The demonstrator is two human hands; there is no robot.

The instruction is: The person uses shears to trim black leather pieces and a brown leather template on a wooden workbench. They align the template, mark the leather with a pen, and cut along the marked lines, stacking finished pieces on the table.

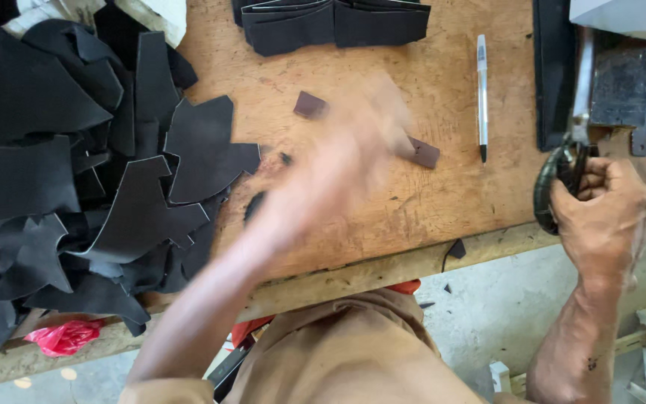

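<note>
My left hand (345,153) is a motion blur above the middle of the wooden table (428,202); whether it holds anything cannot be told. Close to it lie two small dark brown rectangular leather pieces, one at the upper left (310,105) and one at its right (423,152). My right hand (603,213) is closed around the black handle (555,183) of a metal lever at the table's right edge. The lever runs up to a dark press machine (622,82).
A big heap of black leather offcuts (76,172) covers the table's left side. Folded black cut pieces (334,22) lie at the far edge. A white pen (481,97) lies right of centre. A red plastic bag (65,337) sits below the table's front edge.
</note>
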